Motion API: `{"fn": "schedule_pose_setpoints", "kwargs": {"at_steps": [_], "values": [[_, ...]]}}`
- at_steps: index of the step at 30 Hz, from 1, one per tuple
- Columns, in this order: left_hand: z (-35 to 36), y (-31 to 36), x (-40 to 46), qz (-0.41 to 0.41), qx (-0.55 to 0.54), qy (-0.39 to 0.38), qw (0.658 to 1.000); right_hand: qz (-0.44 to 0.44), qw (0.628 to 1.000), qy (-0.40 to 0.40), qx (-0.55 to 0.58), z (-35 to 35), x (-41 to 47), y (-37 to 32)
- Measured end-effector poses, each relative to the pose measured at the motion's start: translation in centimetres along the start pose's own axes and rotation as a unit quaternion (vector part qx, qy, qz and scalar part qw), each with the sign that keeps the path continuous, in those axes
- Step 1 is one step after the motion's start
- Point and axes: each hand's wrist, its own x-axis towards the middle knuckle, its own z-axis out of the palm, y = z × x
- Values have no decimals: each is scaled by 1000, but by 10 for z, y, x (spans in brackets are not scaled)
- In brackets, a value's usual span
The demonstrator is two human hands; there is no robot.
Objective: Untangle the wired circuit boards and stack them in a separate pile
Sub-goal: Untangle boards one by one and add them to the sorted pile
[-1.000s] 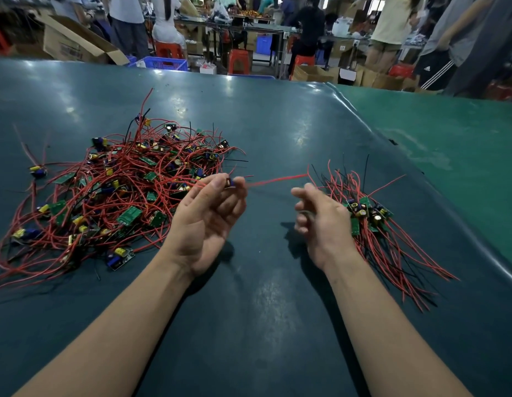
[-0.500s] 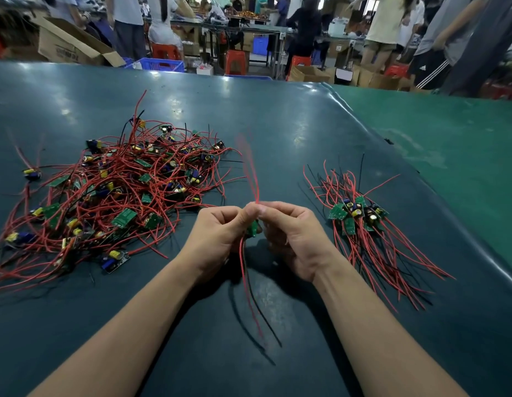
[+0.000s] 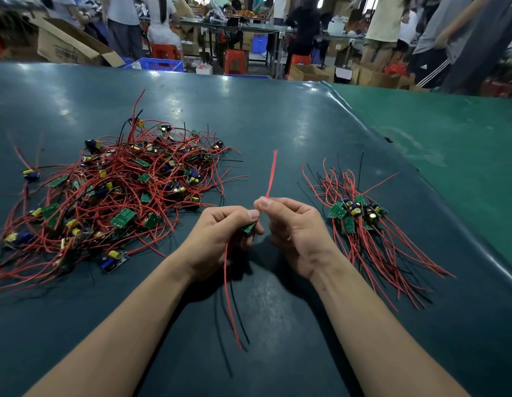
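Note:
A tangled heap of small green circuit boards with red and black wires (image 3: pixel 120 190) lies on the left of the dark table (image 3: pixel 277 124). On the right sits a smaller sorted pile of boards (image 3: pixel 360 219), its wires fanned toward me. Between them my left hand (image 3: pixel 220 236) grips one green board (image 3: pixel 249 228), whose red and black wires hang down toward me. My right hand (image 3: pixel 294 233) pinches another red wire (image 3: pixel 271 174) of that board, which stands upward from my fingertips.
A lighter green table (image 3: pixel 449 144) adjoins on the right, past a raised seam. Beyond the far edge stand cardboard boxes (image 3: pixel 68 44), a blue crate (image 3: pixel 160 64), red stools and several people at other benches.
My left hand brought one board from the heap toward me, and my right hand came in to meet it. The red wire swung from sideways to pointing upward.

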Motion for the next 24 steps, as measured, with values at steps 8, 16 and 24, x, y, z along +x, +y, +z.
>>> {"fn": "schedule_pose_setpoints", "kwargs": {"at_steps": [8,16,24], "values": [[-4,0,-3,4,64,-69,996,-77,979,159,99,-7,11,-4],[-7,3,-4,-23,70,-106,992,-141,950,246,134,-15,18,-7],[-1,1,0,-6,-26,6,1000,-49,983,143,101,-19,11,-11]]}}
